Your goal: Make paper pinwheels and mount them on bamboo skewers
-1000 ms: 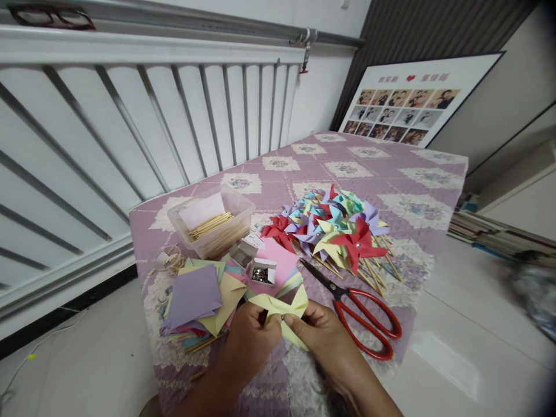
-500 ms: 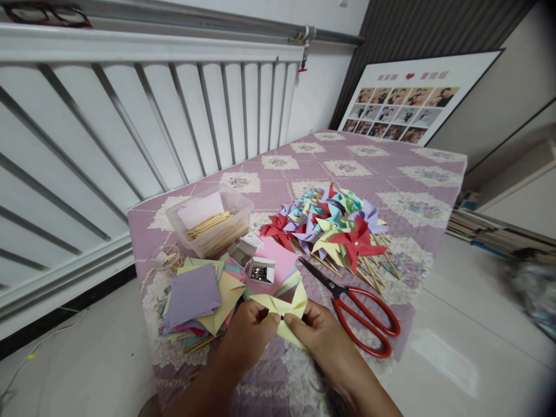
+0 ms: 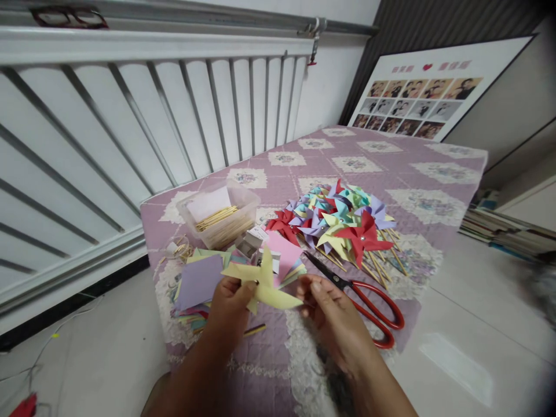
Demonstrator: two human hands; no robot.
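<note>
A pale yellow paper pinwheel (image 3: 278,296) with a small metal pin head at its centre is pinched in my left hand (image 3: 230,310), thumb by the middle. My right hand (image 3: 334,315) is just right of one blade's tip, its fingers loosely curled and apart, seemingly holding nothing. Behind the pinwheel and partly covered by it sits a small box (image 3: 275,260) of metal fasteners. A stack of coloured paper squares (image 3: 198,281) lies beside my left hand. Large scissors with red handles (image 3: 399,317) rest to the right of my right hand.
Several finished pinwheels on sticks (image 3: 362,238) are heaped beyond the scissors. A clear plastic bin (image 3: 252,211) holds wooden sticks at the back left. Pink paper (image 3: 284,252) lies mid-table. A white radiator (image 3: 195,116) runs along the table's (image 3: 347,165) far left side.
My right hand has let go of the yellow pinwheel and moved right. My left hand has lifted and turned the pinwheel slightly leftward. The view has shifted a little.
</note>
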